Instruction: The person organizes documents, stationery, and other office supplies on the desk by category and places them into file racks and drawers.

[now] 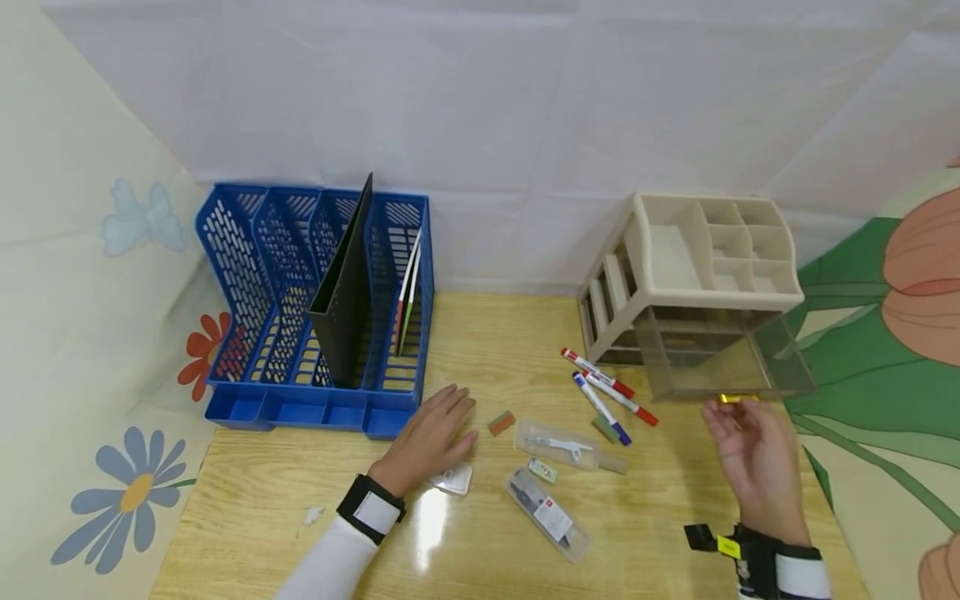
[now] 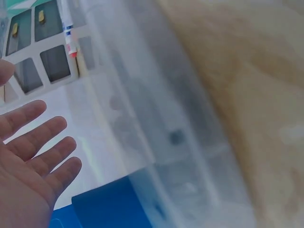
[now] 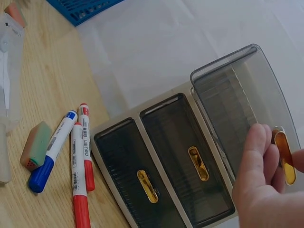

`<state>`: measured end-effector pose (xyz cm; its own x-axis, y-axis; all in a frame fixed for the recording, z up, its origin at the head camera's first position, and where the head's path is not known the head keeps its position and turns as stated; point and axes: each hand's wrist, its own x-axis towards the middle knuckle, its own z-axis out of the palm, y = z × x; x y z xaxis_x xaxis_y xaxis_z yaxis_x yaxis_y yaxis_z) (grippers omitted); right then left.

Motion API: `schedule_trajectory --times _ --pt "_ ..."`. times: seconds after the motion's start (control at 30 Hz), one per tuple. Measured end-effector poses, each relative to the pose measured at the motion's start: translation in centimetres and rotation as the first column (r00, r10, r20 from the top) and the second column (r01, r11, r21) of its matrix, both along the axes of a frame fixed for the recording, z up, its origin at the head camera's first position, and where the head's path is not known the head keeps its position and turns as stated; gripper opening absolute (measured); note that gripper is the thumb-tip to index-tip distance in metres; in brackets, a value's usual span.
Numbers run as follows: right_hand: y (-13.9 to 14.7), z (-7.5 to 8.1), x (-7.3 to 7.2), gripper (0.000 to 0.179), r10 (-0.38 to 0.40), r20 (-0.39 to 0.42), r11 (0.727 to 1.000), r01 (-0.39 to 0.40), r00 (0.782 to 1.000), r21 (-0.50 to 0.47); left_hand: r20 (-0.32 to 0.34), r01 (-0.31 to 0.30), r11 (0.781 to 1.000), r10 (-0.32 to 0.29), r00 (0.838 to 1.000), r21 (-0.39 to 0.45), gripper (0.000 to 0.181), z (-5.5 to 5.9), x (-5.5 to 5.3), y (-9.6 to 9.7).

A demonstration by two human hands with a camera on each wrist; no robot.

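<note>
One Hand Grips Drawer, One Lies Free

Near the table's [image 1: 495, 333] right edge, a person's right hand [image 1: 763, 471] curls fingers and thumb round the gold handle [image 3: 285, 156] of a clear drawer [image 1: 712, 371], which juts well out of the cream cabinet [image 1: 671, 250] toward the back right corner. The left hand [image 1: 429, 442], fingers loosely straight and holding nothing, partly covers a small case [image 1: 456, 479]; whether they touch cannot be told. Beside it, the blue rack [image 1: 392, 422] fills the back left corner. A hard tug could bring the drawer clean out, or tip the cabinet forward, its weight overhanging the front. Three markers [image 1: 621, 398] near the cabinet's left side might roll if jolted.
</note>
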<state>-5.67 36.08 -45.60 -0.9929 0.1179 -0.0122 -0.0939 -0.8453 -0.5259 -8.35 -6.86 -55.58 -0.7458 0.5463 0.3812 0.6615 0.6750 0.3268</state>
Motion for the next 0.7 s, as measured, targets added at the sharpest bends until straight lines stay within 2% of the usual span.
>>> schedule_trajectory --times 0.17,0.27,0.33,0.4,0.43,0.47,0.5,0.57,0.63,0.67,0.7 --pt "-0.3 -0.3 0.4 0.031 0.063 -0.012 0.997 -0.062 0.998 0.040 0.020 -0.022 1.000 0.022 1.000 0.018 0.046 0.3 -0.4 0.5" --pt "-1.0 -0.6 0.8 0.034 0.119 -0.016 0.987 -0.116 0.993 0.111 0.049 -0.032 0.999 0.030 0.998 0.026 0.047 0.4 -0.4 0.7" --pt "-1.6 -1.0 1.0 0.035 0.148 -0.034 0.968 -0.138 0.988 0.211 0.070 -0.041 0.999 0.039 0.997 0.022 0.049 0.4 -0.5 0.8" --pt "-2.4 -1.2 1.0 0.035 0.161 -0.033 0.920 -0.138 0.986 0.366 0.088 -0.052 0.998 0.050 0.995 0.020 0.051 0.4 -0.5 1.0" --pt "-2.8 -1.4 1.1 0.034 0.165 -0.028 0.879 -0.134 0.986 0.457 0.092 -0.059 0.998 0.057 0.994 0.021 0.052 0.3 -0.5 1.0" --pt "-3.2 -1.5 1.1 0.034 0.165 -0.015 0.823 -0.129 0.986 0.554 0.094 -0.066 0.998 0.064 0.994 0.023 0.053 0.3 -0.5 1.1" --pt "-3.7 -1.6 1.1 0.033 0.160 0.013 0.750 -0.130 0.987 0.648 0.092 -0.070 0.997 0.067 0.993 0.030 0.055 0.3 -0.5 1.2" --pt "-4.6 -1.7 1.1 0.034 0.162 0.070 0.562 -0.150 0.984 0.814 0.081 -0.080 0.996 0.076 0.994 0.046 0.057 0.1 -0.6 1.3" --pt "-5.6 -2.0 1.0 0.035 0.186 0.095 0.368 -0.159 0.978 0.916 0.064 -0.088 0.994 0.084 0.994 0.061 0.059 0.0 -0.7 1.4" --pt "-6.0 -2.1 0.8 0.033 0.210 0.101 0.290 -0.161 0.973 0.943 0.060 -0.091 0.994 0.087 0.994 0.065 0.059 0.0 -0.7 1.5" --pt "-6.5 -2.2 0.6 0.031 0.239 0.099 0.226 -0.155 0.966 0.962 0.058 -0.094 0.993 0.090 0.994 0.070 0.060 -0.1 -0.8 1.5"
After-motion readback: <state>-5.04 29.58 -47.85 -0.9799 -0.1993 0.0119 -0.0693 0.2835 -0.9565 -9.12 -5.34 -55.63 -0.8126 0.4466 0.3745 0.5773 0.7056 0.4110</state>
